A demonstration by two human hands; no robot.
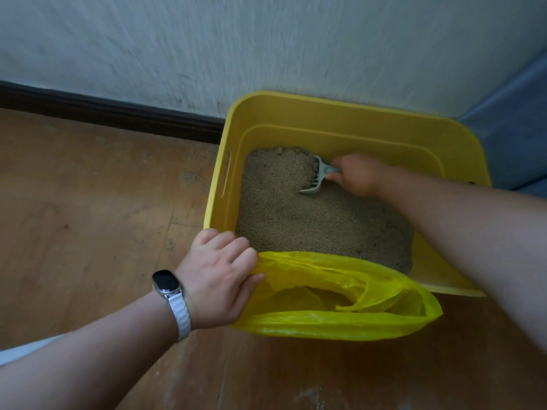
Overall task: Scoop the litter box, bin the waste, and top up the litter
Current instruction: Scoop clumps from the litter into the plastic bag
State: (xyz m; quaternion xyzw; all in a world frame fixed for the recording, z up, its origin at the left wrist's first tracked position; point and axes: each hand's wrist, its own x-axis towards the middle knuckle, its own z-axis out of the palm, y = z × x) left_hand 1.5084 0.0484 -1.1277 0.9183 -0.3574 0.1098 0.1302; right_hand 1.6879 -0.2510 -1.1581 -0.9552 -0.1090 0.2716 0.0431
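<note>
One scoop (315, 177), pale grey and slotted, is dug into the litter (296, 214) near the far wall of the yellow litter box (340, 119), its blade tilted into a heap banked against the box's far-left corner. The right hand (359, 174) is closed round the scoop's short handle, deep inside the box. The scoop looks like light, stiff plastic, best held by the handle as it is now. The litter is loose, fine grain that will likely sift through the slots and spill readily if the blade tips, so a level lift seems wise. Whether any clump sits on the blade cannot be told.

At the box's near edge a thin yellow plastic bag (340, 324) lies open on the wooden floor (88, 217), its mouth draped partly over the rim. The left hand (220, 276), a watch (167, 284) on its wrist, pinches the bag's left lip and rests against the box's near-left corner. The film is soft and limp and will probably collapse unless held open. A few stray grains lie on the floor left of the box, which stands against the pale wall (266, 39).
</note>
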